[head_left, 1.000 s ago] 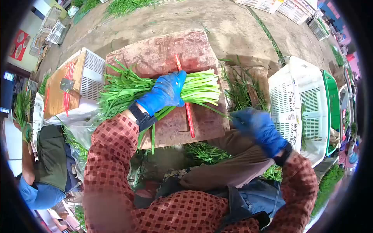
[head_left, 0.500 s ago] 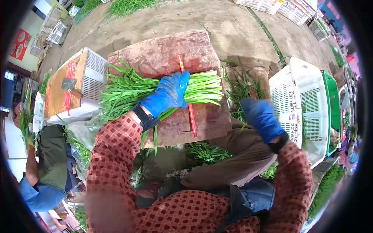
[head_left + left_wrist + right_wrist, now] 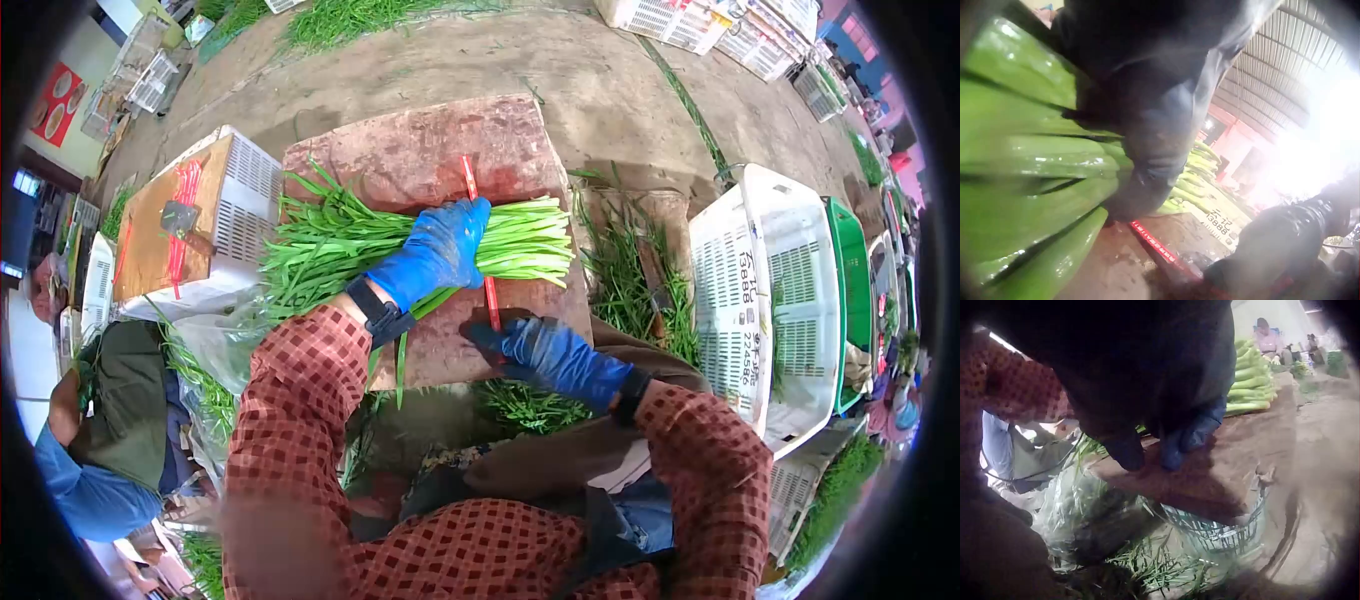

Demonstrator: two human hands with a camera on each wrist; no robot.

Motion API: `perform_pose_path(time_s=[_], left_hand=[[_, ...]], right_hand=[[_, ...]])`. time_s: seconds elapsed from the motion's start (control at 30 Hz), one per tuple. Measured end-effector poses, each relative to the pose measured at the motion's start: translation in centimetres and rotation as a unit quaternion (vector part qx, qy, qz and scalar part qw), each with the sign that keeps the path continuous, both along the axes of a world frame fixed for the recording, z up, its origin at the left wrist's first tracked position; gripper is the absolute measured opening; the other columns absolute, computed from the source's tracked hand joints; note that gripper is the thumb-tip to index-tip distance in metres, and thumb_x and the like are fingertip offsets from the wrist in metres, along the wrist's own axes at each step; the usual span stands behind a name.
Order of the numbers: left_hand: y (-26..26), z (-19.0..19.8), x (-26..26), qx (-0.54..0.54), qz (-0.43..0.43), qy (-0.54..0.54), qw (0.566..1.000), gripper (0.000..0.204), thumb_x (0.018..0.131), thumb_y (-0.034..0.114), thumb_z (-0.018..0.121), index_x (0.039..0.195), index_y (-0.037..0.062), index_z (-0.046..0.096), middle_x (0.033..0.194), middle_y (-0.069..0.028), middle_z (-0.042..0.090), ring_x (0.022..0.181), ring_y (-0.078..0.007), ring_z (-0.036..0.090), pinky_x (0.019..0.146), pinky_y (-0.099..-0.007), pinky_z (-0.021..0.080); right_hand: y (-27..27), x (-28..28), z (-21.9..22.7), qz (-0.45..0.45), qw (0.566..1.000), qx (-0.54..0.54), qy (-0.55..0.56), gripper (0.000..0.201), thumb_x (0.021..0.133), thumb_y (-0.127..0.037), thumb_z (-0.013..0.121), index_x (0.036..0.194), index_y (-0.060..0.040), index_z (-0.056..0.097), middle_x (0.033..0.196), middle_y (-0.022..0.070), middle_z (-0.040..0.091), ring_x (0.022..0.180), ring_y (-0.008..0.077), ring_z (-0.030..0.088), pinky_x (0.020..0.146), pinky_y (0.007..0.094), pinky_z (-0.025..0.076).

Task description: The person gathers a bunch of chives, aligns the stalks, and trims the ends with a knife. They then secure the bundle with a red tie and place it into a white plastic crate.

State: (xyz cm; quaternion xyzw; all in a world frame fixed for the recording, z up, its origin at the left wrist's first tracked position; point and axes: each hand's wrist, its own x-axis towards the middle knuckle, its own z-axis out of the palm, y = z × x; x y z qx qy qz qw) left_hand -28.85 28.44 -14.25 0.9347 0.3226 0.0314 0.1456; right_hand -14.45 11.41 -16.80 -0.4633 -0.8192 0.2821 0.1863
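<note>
**Green stalks stacked on the board, red strap not tied yet**

A person in blue gloves sits at a reddish wooden board (image 3: 430,150). A bundle of long green stalks (image 3: 330,240), maybe chives, lies flat across the board. The stalks are lined up side by side, with the cut ends pointing to the right.

The left hand (image 3: 435,250) lies on top of the bundle near its middle. Its fingers curl over the stalks and press them down to keep them together.

A thin red strap (image 3: 478,240) lies flat under the bundle and sticks out on both sides. The right hand (image 3: 535,350) is low on the near part of the board. Its fingertips touch the near end of the strap, but I cannot tell if they pinch it.

So the gathering and lining up look done. The strap is not wrapped around the bundle yet, so I think the tying is left to do.

A white plastic crate (image 3: 760,290) stands to the right. Loose green stalks (image 3: 630,270) lie between it and the board.
</note>
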Motion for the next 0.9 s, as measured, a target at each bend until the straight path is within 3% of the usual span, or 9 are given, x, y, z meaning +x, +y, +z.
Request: perform_pose_path(time_s=[0.23,0.3,0.33,0.43,0.57,0.7,0.73,0.83,0.9], left_hand=[[0.0,-0.3,0.2,0.009,-0.005,0.025,1.0,0.064,0.053,0.025,0.079,0.103,0.0037,0.044,0.09,-0.0187,0.056,0.083,-0.039,0.058,0.07,-0.0485,0.047],[0.2,-0.7,0.2,0.038,-0.01,0.042,0.998,0.064,0.054,0.025,0.078,0.103,0.0035,0.044,0.09,-0.0186,0.056,0.083,-0.0383,0.059,0.07,-0.0485,0.048],[0.0,-0.3,0.0,0.038,-0.014,0.003,0.999,0.059,0.056,0.027,0.077,0.101,0.0048,0.046,0.091,-0.0177,0.057,0.082,-0.0377,0.059,0.069,-0.0474,0.048],[0.1,-0.9,0.0,-0.005,0.015,0.034,0.999,0.066,0.054,0.028,0.078,0.11,0.0063,0.052,0.1,-0.0142,0.057,0.092,-0.0326,0.058,0.075,-0.0443,0.045],[-0.3,0.5,0.5,0.047,0.015,0.173,0.984,0.061,0.054,0.036,0.075,0.105,0.0071,0.061,0.104,-0.0118,0.057,0.099,-0.0272,0.053,0.079,-0.0422,0.041],[0.3,0.8,0.4,0.001,0.044,0.135,0.99,0.066,0.05,0.04,0.077,0.104,0.0057,0.061,0.103,-0.0122,0.057,0.096,-0.0292,0.053,0.083,-0.0385,0.042],[0.7,0.7,0.3,-0.027,0.03,0.11,0.993,0.067,0.051,0.036,0.078,0.106,0.003,0.059,0.103,-0.013,0.056,0.093,-0.0285,0.054,0.083,-0.0374,0.043],[1.8,-1.0,-0.5,-0.212,-0.07,-0.319,0.921,0.064,0.054,0.031,0.077,0.107,-0.0001,0.057,0.103,-0.0133,0.056,0.092,-0.028,0.055,0.085,-0.0372,0.044],[3.8,-2.6,-1.5,-0.261,-0.02,-0.306,0.915,0.051,0.065,0.027,0.07,0.106,0.0007,0.057,0.105,-0.0138,0.054,0.098,-0.0284,0.053,0.089,-0.0362,0.042]], right_hand=[[1.8,0.2,-0.3,-0.087,0.938,-0.009,0.334,0.026,0.088,-0.02,0.057,0.112,-0.0133,0.064,0.094,0.013,0.061,0.085,0.0279,0.061,0.073,0.036,0.048],[3.7,0.2,2.5,-0.216,0.91,-0.223,0.274,0.025,0.087,-0.02,0.058,0.111,-0.0157,0.066,0.084,0.011,0.06,0.077,0.0277,0.06,0.066,0.0335,0.047],[5.2,-0.9,1.6,-0.21,0.923,0.007,0.324,0.025,0.083,-0.02,0.062,0.107,-0.0177,0.067,0.078,0.0091,0.058,0.07,0.0276,0.058,0.061,0.0318,0.047],[7.0,0.6,2.2,-0.185,0.969,0.161,-0.016,0.023,0.079,-0.018,0.067,0.101,-0.0126,0.067,0.1,0.0034,0.063,0.082,0.0236,0.062,0.068,0.0355,0.049],[10.3,0.2,2.4,-0.171,0.926,0.333,-0.04,0.027,0.072,-0.012,0.066,0.099,-0.0146,0.066,0.097,0.0078,0.063,0.089,0.0278,0.06,0.078,0.0374,0.048],[12.4,1.1,-1.6,-0.13,0.958,0.13,0.218,0.023,0.082,-0.009,0.064,0.105,-0.0063,0.064,0.104,0.0084,0.064,0.099,0.0229,0.06,0.09,0.0352,0.046],[12.8,0.6,-2.1,-0.179,0.841,-0.118,0.496,0.021,0.087,-0.006,0.06,0.107,-0.0032,0.064,0.107,0.0083,0.064,0.101,0.0189,0.059,0.092,0.0331,0.045],[12.2,1.2,-2.3,-0.175,0.952,0.093,0.233,0.021,0.087,-0.004,0.058,0.108,-0.002,0.064,0.106,0.008,0.064,0.099,0.0178,0.06,0.091,0.0319,0.046],[12.3,0.8,-2.8,-0.224,0.931,0.012,0.288,0.021,0.086,-0.005,0.06,0.106,-0.0011,0.064,0.106,0.0081,0.064,0.1,0.0167,0.059,0.09,0.031,0.046]])
